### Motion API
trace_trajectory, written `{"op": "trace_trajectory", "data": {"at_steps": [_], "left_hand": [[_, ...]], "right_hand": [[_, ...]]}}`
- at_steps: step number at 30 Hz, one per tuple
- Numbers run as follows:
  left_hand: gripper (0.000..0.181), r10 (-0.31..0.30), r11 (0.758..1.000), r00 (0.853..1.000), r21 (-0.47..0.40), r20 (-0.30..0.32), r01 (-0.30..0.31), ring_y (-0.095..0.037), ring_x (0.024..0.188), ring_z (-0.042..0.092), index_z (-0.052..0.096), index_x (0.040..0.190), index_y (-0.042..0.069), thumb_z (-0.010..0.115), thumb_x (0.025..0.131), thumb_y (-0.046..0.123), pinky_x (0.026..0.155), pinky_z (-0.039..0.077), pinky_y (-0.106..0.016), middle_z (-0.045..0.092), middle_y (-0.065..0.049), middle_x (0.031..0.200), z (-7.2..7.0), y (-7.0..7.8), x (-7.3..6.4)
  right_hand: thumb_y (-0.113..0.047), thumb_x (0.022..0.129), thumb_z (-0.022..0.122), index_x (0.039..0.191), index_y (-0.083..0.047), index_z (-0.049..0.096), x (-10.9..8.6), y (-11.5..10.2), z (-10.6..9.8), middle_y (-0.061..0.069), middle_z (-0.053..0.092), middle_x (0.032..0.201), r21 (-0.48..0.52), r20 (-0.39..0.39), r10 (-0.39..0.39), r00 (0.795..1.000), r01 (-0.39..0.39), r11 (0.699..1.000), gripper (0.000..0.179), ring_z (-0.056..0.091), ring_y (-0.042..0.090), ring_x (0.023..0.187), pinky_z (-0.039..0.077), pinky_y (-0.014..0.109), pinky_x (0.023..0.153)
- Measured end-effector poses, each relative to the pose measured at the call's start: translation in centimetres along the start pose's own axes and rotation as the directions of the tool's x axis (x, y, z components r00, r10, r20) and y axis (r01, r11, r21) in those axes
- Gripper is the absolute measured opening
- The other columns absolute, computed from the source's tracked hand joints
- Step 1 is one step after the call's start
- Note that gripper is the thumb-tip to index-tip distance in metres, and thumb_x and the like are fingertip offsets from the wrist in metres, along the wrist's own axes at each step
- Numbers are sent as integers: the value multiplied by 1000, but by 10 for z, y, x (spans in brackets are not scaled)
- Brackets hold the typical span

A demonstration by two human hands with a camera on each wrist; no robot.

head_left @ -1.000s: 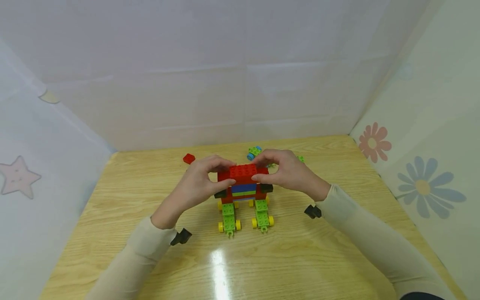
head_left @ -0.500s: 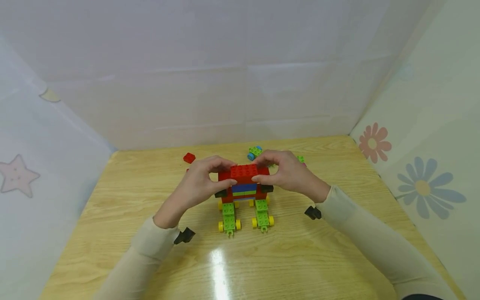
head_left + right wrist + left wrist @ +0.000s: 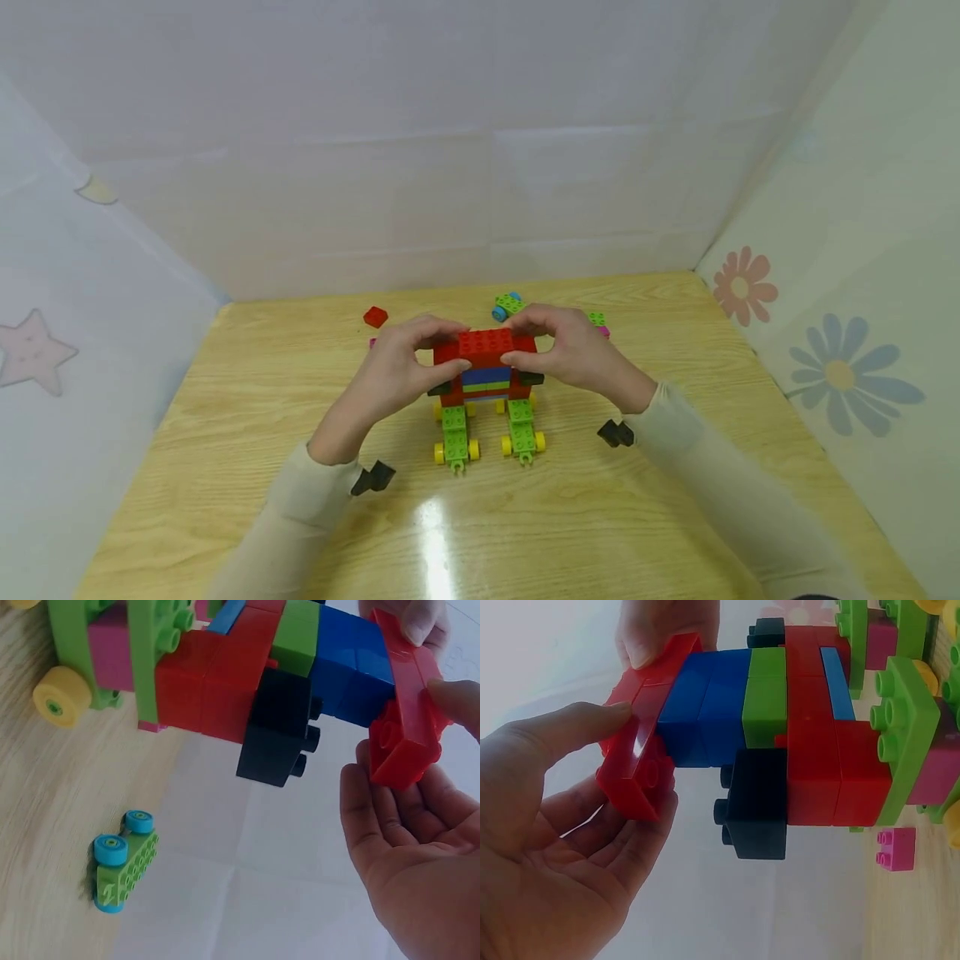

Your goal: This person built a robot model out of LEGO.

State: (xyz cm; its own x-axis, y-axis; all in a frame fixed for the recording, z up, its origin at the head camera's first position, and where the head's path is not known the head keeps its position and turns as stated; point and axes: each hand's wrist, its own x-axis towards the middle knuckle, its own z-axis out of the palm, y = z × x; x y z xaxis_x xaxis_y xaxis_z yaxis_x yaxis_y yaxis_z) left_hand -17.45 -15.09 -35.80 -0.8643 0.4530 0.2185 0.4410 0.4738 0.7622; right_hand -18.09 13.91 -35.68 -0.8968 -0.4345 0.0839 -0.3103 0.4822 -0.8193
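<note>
A toy brick build stands on the table, stacked from red, blue, green and black bricks over green wheeled bases with yellow wheels. At its top are red bricks that jut out past the blue bricks below. My left hand grips the left end of this red top, thumb on the near face and fingers behind. On the right end, my right hand pinches the red top the same way. Black sloped bricks stick out at both sides, lower down.
Behind the build lie a loose red brick, a green wheeled base with blue wheels and a pink brick. Green and pink bricks show past my right hand. White walls with printed flowers border the wooden table.
Both hands keep their hold on the red top. My wrists have shifted slightly inward and down; the build stays in nearly the same place.
</note>
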Motion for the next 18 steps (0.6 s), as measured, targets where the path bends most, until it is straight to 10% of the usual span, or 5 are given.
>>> {"op": "trace_trajectory", "data": {"at_steps": [18], "left_hand": [[41, -86, 995, 996, -48, 22, 87, -32, 118, 79, 79, 134, 12, 91, 96, 22, 100, 67, -53, 80, -5, 130, 1, -2, -3]], "right_hand": [[-22, 102, 85, 140, -14, 74, -7, 6, 10, 8, 76, 135, 205, -3, 53, 999, -51, 977, 41, 74, 28, 124, 65, 46, 104]]}}
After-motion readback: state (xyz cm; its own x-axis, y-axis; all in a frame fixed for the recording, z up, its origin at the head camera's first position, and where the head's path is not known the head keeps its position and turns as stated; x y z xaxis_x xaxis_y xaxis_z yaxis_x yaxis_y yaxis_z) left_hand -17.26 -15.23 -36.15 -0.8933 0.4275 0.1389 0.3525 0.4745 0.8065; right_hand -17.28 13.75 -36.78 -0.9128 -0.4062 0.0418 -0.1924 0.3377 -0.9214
